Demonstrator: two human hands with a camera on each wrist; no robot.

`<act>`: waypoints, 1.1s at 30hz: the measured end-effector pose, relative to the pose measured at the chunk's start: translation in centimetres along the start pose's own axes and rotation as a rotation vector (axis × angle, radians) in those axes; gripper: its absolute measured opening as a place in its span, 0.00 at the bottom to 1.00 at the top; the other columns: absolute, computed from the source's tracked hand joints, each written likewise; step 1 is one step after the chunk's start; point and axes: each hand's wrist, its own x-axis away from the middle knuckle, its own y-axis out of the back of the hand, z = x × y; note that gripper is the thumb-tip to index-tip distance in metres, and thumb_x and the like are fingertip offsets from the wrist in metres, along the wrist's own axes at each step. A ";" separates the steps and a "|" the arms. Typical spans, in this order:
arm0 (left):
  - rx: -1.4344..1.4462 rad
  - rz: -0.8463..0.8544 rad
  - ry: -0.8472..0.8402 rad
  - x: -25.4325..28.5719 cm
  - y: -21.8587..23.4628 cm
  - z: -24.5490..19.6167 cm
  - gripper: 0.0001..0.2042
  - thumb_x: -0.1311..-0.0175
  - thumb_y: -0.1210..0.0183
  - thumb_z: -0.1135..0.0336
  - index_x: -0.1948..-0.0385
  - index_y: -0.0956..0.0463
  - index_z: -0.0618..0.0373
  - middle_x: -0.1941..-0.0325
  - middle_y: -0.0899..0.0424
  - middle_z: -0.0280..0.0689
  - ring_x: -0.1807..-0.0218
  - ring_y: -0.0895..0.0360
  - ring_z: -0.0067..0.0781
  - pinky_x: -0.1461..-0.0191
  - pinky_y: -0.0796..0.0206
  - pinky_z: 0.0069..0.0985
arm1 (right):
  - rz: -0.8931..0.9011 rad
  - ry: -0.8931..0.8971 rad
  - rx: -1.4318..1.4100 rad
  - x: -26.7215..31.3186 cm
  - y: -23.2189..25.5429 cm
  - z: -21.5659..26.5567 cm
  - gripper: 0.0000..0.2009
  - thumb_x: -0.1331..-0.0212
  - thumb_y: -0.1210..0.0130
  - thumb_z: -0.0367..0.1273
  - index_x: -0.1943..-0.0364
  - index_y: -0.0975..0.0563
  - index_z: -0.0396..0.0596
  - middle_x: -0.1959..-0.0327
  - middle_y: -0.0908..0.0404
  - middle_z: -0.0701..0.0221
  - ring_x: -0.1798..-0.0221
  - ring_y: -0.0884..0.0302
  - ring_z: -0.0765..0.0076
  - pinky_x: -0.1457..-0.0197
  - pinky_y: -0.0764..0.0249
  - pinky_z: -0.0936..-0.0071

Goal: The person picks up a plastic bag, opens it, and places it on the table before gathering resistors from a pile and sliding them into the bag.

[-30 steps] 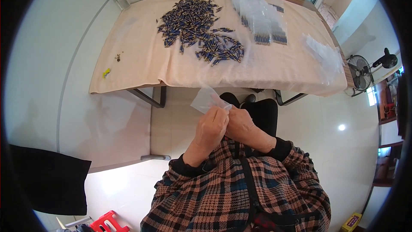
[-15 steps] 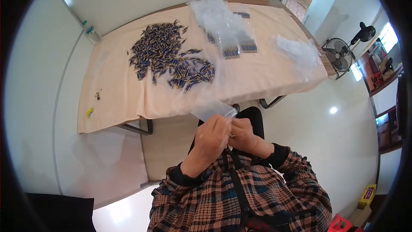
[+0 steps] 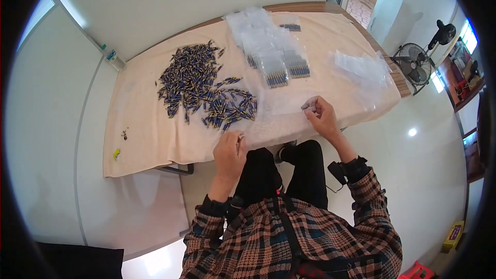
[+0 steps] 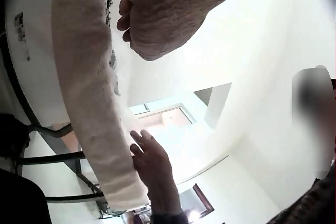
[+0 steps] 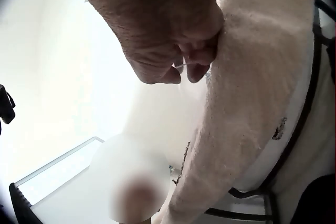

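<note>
My right hand (image 3: 323, 118) is over the front part of the table, its thumb and fingertips pinching the edge of a clear plastic bag (image 3: 281, 106). A thin line of the film shows between those fingers in the right wrist view. My left hand (image 3: 230, 156) hovers at the table's front edge, fingers loosely bent, near a small heap of slim blue-and-gold pointed pieces (image 3: 230, 108). No held thing shows in it in the left wrist view. A larger pile of the same pieces (image 3: 190, 75) lies behind that heap.
Filled clear bags (image 3: 276, 70) lie overlapping at the back middle of the cloth-covered table (image 3: 142, 139). More clear bags (image 3: 361, 70) lie at the right end. A yellow scrap (image 3: 117, 154) is at the left front. A black fan (image 3: 415, 62) stands beyond the right edge.
The hands were together at the bag above the lap; they have since parted. The left moved left towards the small heap, the right moved right and forward over the table with the bag.
</note>
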 end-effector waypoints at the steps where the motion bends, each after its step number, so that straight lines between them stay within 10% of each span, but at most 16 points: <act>1: -0.063 -0.011 0.004 -0.4 0.0 0.4 0.12 0.48 0.38 0.72 0.61 0.26 0.57 0.66 0.23 0.42 0.64 0.25 0.45 0.65 0.33 0.32 | 0.002 -0.007 -0.006 -0.5 0.1 0.0 0.02 0.43 0.48 0.24 0.67 0.25 0.41 0.65 0.22 0.75 0.69 0.28 0.85 0.70 0.30 0.84; 9: -0.311 0.085 -0.153 -6.3 -1.7 1.5 0.17 0.53 0.36 0.72 0.58 0.24 0.55 0.50 0.26 0.40 0.48 0.32 0.45 0.46 0.42 0.38 | 0.041 -0.214 0.097 -2.4 0.4 0.1 0.07 0.39 0.48 0.30 0.72 0.28 0.40 0.74 0.23 0.73 0.78 0.30 0.82 0.74 0.32 0.81; 12: -0.361 0.156 -0.264 -7.4 -2.6 2.4 0.18 0.53 0.36 0.71 0.57 0.24 0.52 0.47 0.28 0.39 0.47 0.33 0.44 0.45 0.44 0.40 | -0.076 0.072 0.500 -2.4 -0.3 -1.0 0.10 0.39 0.46 0.33 0.72 0.27 0.40 0.77 0.25 0.69 0.77 0.27 0.71 0.72 0.30 0.75; 20: -0.419 0.262 -0.295 -8.5 -3.2 6.2 0.15 0.51 0.37 0.70 0.59 0.24 0.49 0.51 0.25 0.34 0.48 0.31 0.39 0.46 0.43 0.39 | -0.172 0.178 1.013 -2.6 -0.2 1.1 0.12 0.45 0.41 0.37 0.63 0.26 0.44 0.67 0.25 0.64 0.70 0.25 0.56 0.65 0.28 0.66; 25: -0.457 0.221 -0.218 -8.7 -0.9 7.8 0.13 0.48 0.38 0.68 0.59 0.25 0.49 0.54 0.24 0.34 0.49 0.31 0.38 0.47 0.42 0.39 | -0.195 0.241 1.009 -2.3 -0.3 2.9 0.15 0.47 0.39 0.36 0.58 0.26 0.45 0.63 0.25 0.64 0.69 0.24 0.58 0.64 0.28 0.66; 33: -0.405 0.096 -0.036 -8.5 2.9 11.1 0.16 0.45 0.39 0.70 0.53 0.27 0.52 0.53 0.24 0.39 0.48 0.30 0.44 0.47 0.40 0.41 | 0.241 0.212 0.607 -4.4 -6.2 9.4 0.18 0.47 0.40 0.31 0.52 0.26 0.41 0.61 0.23 0.62 0.63 0.23 0.61 0.61 0.27 0.68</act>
